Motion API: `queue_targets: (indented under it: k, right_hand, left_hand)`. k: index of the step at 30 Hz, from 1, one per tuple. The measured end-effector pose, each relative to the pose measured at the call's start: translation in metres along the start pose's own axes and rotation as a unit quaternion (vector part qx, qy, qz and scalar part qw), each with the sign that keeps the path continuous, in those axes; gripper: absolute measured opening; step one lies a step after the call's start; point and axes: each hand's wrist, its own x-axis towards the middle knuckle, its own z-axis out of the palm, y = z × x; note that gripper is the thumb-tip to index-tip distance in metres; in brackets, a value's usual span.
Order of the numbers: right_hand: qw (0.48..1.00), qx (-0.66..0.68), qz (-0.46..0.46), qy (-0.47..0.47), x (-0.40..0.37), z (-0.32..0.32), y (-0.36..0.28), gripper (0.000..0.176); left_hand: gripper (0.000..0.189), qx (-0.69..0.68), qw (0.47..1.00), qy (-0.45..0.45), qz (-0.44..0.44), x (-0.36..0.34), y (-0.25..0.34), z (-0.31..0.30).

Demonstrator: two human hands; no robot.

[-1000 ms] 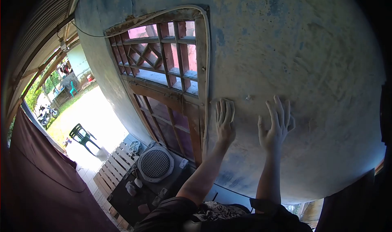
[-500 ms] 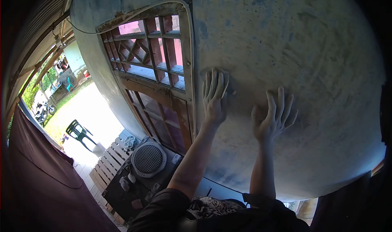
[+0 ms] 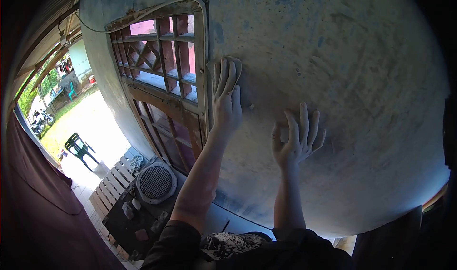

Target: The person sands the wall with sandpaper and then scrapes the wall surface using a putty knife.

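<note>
My left hand (image 3: pixel 225 96) is pressed to the wall just right of the window frame, its fingers together and pointing up. Under it lies a thin pale sheet that looks like sandpaper (image 3: pixel 238 65), its edge showing past the fingertips; the rest is hidden by the hand. Lower and to the right, my right hand (image 3: pixel 296 139) has its fingers spread, the tips at the wall surface, with nothing in it. Pale dust coats both hands. The wall (image 3: pixel 362 103) is patchy grey with blue traces and dark smudges.
A wooden window frame (image 3: pixel 202 75) with a lattice and a cable (image 3: pixel 157 7) borders the wall at left. Below, a round speaker (image 3: pixel 156 183) and small items sit on a dark surface beside a slatted bench (image 3: pixel 112 184). A green chair (image 3: pixel 80 150) stands outside; a brown curtain (image 3: pixel 40 194) hangs left.
My left hand has slid up the wall and slightly toward the window frame with the sheet. My right hand keeps about the same place on the wall. The view has shifted a little right.
</note>
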Motion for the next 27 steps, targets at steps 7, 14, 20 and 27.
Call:
queue_targets:
  k: [7,14,20,27]
  right_hand:
    - [0.999,0.036,0.002,0.018,-0.007,-0.003,-0.002,0.028]
    - [0.995,0.080,0.010,-0.053,-0.009,-0.015,-0.001,0.036]
    - [0.990,0.115,0.043,-0.072,-0.003,-0.024,0.004,0.053]
    - [0.990,0.041,0.130,-0.029,0.022,-0.034,0.010,0.067]
  left_hand:
    - [0.050,-0.007,1.000,-0.013,-0.009,-0.108,-0.015,0.020]
    - [0.052,-0.056,0.997,-0.048,-0.007,0.022,0.019,-0.002]
    - [0.051,-0.022,0.998,-0.031,0.055,0.015,0.011,-0.001]
    - [0.050,-0.034,0.994,0.074,-0.070,-0.075,0.007,0.033]
